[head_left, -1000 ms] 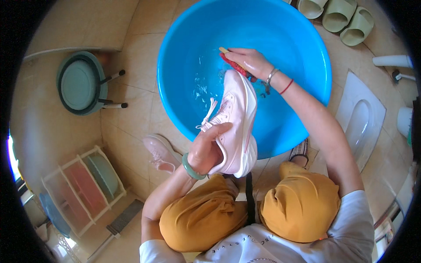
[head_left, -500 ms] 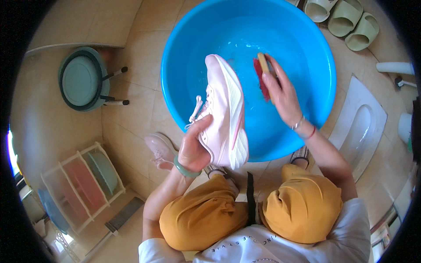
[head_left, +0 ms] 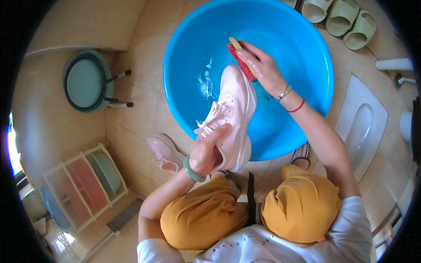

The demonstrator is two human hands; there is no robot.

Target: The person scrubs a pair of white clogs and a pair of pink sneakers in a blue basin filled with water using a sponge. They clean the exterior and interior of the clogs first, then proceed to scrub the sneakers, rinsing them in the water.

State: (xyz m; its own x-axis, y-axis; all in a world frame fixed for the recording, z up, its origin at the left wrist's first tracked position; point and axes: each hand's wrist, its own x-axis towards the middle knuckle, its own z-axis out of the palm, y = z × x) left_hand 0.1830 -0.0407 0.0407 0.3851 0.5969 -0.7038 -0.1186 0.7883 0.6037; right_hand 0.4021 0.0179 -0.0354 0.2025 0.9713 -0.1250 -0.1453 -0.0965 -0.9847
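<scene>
My left hand (head_left: 207, 153) grips a pale pink sneaker (head_left: 234, 103) by its heel and ankle opening, thumb over the side near the white laces. The shoe's toe points away from me over a large blue basin (head_left: 326, 87) with water in it. My right hand (head_left: 265, 72) is closed round a wooden scrub brush (head_left: 237, 44) with red bristles. Those bristles are at the right side of the toe and seem to touch it. A second pink sneaker (head_left: 164, 151) stands on the tiled floor, left of the basin.
Several light green slippers (head_left: 342, 19) stand at the far right. A white squat toilet (head_left: 362, 118) is set in the floor on the right. To the left are a stack of round basins (head_left: 85, 83) and a rack (head_left: 85, 186) holding pink and green basins.
My right hand has brought the brush left and up to the shoe's toe. The sneaker has turned so its laces and upper show more, and its toe has shifted right.
</scene>
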